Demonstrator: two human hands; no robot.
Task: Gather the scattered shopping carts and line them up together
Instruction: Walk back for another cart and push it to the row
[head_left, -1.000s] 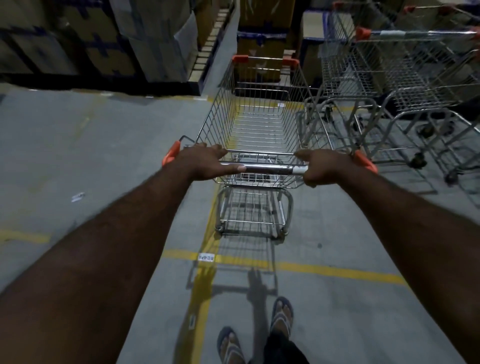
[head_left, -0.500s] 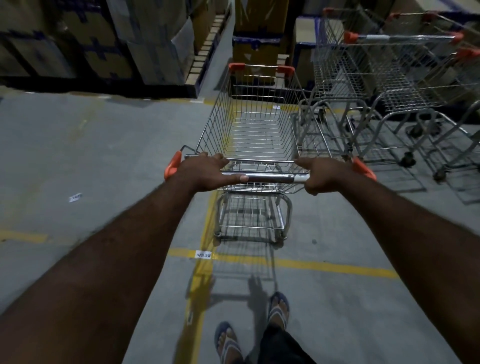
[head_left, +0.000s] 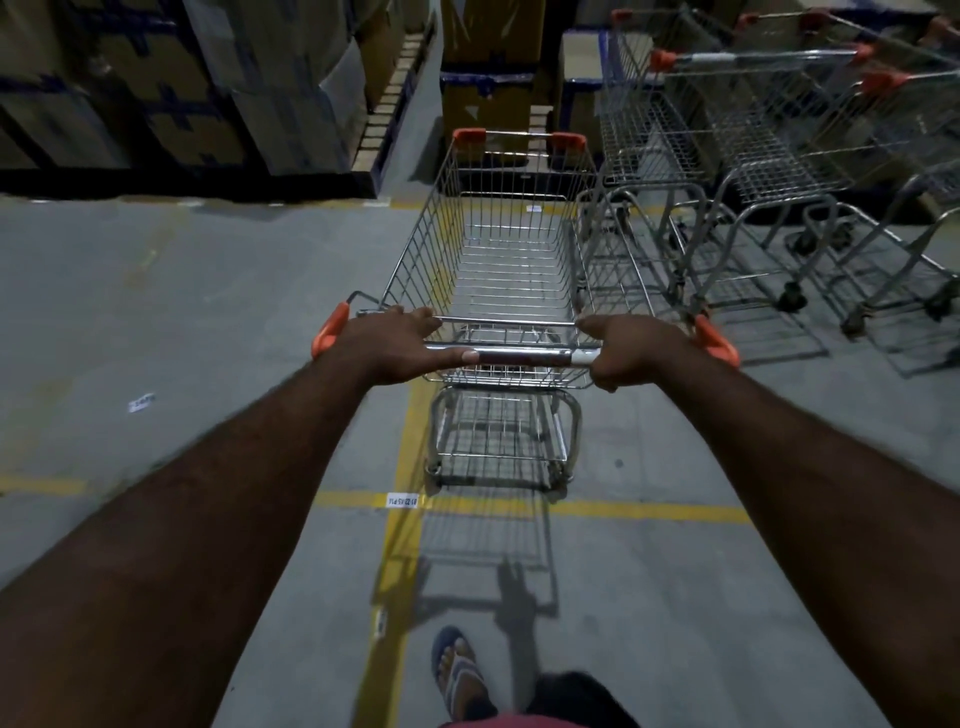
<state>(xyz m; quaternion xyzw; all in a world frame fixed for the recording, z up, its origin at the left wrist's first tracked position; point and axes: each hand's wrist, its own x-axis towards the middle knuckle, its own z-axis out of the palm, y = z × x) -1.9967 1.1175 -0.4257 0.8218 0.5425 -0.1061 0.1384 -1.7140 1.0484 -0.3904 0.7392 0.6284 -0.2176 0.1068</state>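
An empty wire shopping cart (head_left: 511, 270) with orange corner caps stands straight in front of me on the grey floor. My left hand (head_left: 400, 345) grips the left part of its chrome handle bar (head_left: 524, 357). My right hand (head_left: 631, 351) grips the right part of the same bar. Just right of this cart stand several more empty carts (head_left: 753, 150), side by side; the nearest one's frame almost touches my cart's right side.
Stacked cardboard boxes on pallets (head_left: 171, 88) fill the back left, and more boxes (head_left: 491, 73) stand behind the cart's front. Yellow floor lines (head_left: 649, 512) cross under the cart. A paper scrap (head_left: 141, 402) lies at left. My sandalled foot (head_left: 460, 670) shows at the bottom.
The cart has rolled forward a little under both hands, closer to the boxes and further alongside the parked carts. My grip on the handle is unchanged.
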